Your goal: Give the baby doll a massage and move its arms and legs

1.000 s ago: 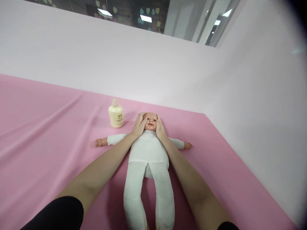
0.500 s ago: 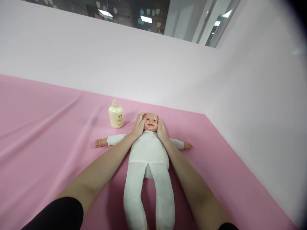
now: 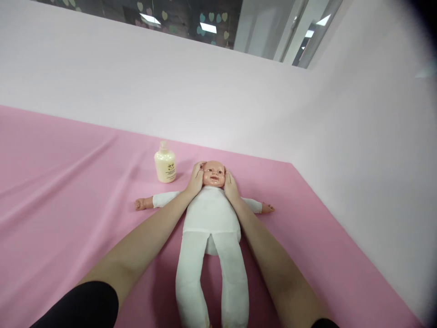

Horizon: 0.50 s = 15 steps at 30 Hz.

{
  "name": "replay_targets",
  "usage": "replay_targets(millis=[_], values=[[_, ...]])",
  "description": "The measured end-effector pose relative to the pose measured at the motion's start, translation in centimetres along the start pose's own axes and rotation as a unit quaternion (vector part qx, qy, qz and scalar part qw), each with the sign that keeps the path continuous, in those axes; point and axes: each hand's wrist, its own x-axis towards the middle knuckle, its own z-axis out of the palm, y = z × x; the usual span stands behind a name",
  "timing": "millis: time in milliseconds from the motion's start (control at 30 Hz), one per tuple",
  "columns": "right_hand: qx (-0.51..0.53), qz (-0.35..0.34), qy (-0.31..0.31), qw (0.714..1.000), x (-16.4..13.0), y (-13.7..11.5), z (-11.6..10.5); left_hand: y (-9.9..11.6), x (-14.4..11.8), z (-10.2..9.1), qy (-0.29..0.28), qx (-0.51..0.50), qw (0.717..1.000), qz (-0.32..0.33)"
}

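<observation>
A baby doll in a white top and white trousers lies on its back on a pink cover, arms spread out to the sides. My left hand rests against the left side of the doll's head, its fingers stretched out and curving along it. Against the opposite side lies my right hand, also with extended fingers, partly hidden by the head. Both palms touch the head without closing round it. My forearms reach up on either side of the doll's body.
A pale yellow pump bottle stands upright to the left of the doll's head. White walls border the pink surface at the back and right. A window with heart shapes is set above the back wall.
My left hand has slid slightly left and outward along the head, so more of the doll's cheek shows. My right hand has shifted only a little. The doll's body has not moved.
</observation>
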Motion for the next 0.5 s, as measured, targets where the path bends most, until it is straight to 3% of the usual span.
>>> replay_targets(millis=[500], values=[[0.006,-0.034,-0.013,0.999,0.6,1.5,-0.2,-0.6,0.2,0.1,0.021,-0.038,0.998,-0.044]])
